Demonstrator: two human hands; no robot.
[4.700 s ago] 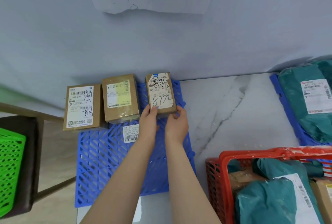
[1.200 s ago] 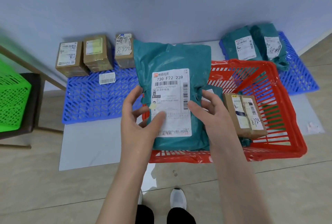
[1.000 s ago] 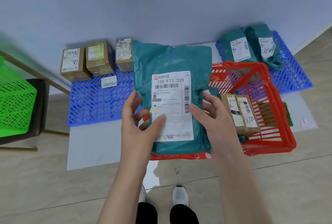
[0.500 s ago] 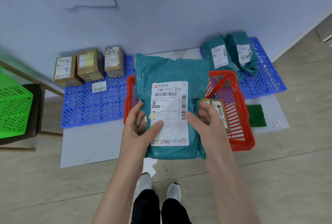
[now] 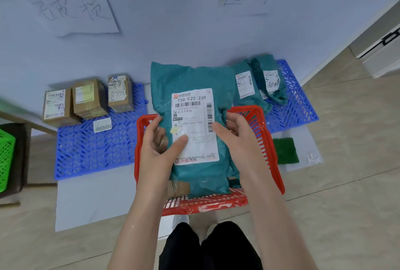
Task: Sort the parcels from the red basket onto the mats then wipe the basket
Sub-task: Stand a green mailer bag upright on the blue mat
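the teal parcel [image 5: 190, 77] is hanging label-up just above the red basket [image 5: 270, 146], with both hands pinching its lower half. the left hand [image 5: 160, 146] is pressing its thumb on the label [image 5: 194, 127] with its fingers [image 5: 154, 127] curling behind, and the right hand [image 5: 236, 135] is gripping the opposite edge. to do this step well, the person is probably needing to read the label, keep both edges pinched so the soft bag is not sagging, then carry it to the blue mat [image 5: 298, 105] beyond the basket's far right corner, where two teal parcels [image 5: 246, 88] are already lying. compared with half a second ago, the grip is staying the same, while the parcel is now covering more of the basket.
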